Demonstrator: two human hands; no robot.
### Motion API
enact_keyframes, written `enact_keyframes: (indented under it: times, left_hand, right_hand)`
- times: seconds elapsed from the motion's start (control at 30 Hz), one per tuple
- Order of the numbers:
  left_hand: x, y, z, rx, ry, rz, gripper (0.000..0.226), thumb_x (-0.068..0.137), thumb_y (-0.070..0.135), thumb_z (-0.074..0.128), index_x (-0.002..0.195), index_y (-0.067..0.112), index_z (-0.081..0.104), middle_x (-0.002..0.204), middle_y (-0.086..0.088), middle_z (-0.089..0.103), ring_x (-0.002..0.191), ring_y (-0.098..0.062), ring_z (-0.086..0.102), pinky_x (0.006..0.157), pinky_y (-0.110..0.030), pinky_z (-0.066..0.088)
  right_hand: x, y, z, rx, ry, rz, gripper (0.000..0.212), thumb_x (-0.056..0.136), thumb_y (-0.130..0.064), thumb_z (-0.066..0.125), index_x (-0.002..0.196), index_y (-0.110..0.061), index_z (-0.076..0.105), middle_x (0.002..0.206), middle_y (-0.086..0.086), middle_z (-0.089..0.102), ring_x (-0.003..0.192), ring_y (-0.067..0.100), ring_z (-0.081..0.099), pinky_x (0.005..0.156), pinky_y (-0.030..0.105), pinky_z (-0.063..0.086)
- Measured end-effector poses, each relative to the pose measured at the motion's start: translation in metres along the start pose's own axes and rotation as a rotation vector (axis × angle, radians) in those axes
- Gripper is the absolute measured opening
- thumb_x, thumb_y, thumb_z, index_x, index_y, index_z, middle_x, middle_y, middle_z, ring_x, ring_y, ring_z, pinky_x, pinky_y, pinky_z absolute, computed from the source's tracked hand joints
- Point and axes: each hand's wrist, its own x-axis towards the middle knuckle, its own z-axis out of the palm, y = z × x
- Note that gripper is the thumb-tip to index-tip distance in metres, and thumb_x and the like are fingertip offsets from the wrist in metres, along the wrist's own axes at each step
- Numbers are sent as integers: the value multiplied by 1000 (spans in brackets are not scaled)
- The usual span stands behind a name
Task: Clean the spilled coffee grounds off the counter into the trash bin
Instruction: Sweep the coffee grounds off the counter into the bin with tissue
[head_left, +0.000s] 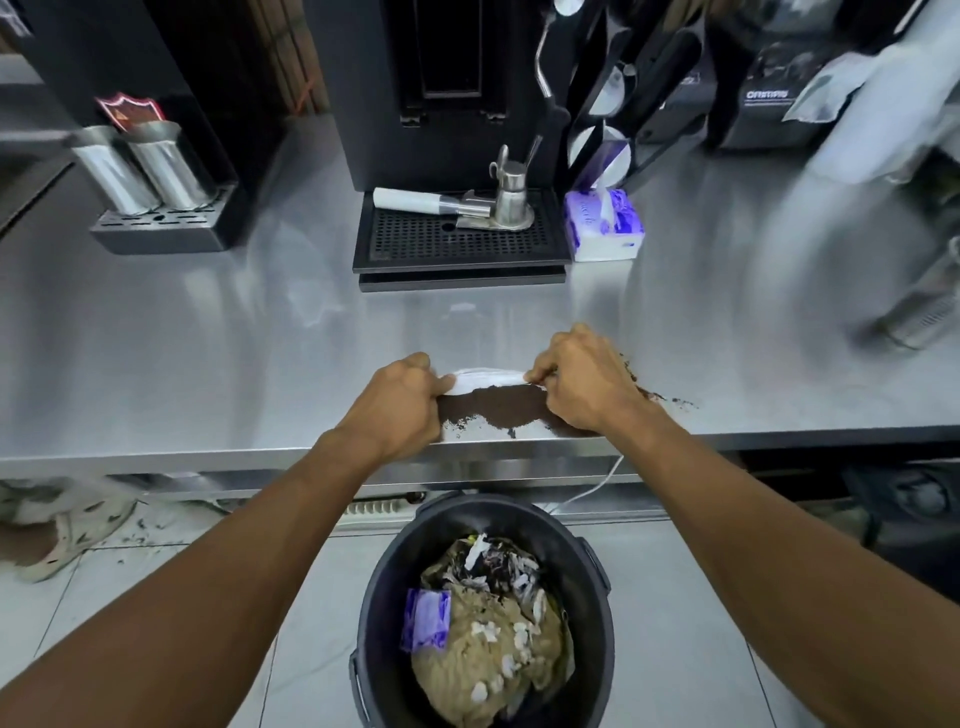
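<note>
A white tissue (485, 378) was pinched taut at its two ends, the left hand (397, 402) closed on one end and the right hand (584, 384) on the other. Just in front of it, a dark band of coffee grounds (498, 410) had been gathered near the front edge of the steel counter (208, 338). None appeared to have been dropped yet. A few stray grounds (667, 399) were left beside the right wrist. The trash bin (582, 530) was placed on the floor directly below that edge.

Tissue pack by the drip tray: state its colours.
White with purple print, seen in the head view.
</note>
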Motion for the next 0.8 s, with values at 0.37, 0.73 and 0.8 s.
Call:
enact_keyframes:
  times: [0.37, 0.73, 0.8]
  left_hand:
    - [-10, 7, 3, 2, -3, 10, 36, 95, 13, 45, 123, 17, 68, 83, -1, 44, 77, -22, 49, 71, -27, 38]
    - [-23, 11, 2, 2, -28, 15, 40, 95, 13, 44, 130, 18, 62, 87, 1, 42, 80, -16, 45, 76, -25, 41]
    - [-25, 12, 2, 7, -36, 17, 40, 96, 14, 44, 131, 18, 62, 88, 2, 41, 81, -15, 44, 76, -24, 39]
  right_hand:
    - [-24, 2, 2, 28, 5, 35, 28, 84, -2, 62, 90, -25, 78, 98, -3, 70, 99, 17, 48, 94, 42, 44]
    - [-39, -3, 0, 31, 4, 43, 25, 83, -4, 66, 90, -24, 79, 95, -2, 71, 98, 15, 48, 91, 38, 47]
    - [-42, -4, -1, 20, 3, 36, 24, 84, -5, 66, 91, -24, 79, 97, -2, 72, 100, 16, 49, 93, 38, 46]
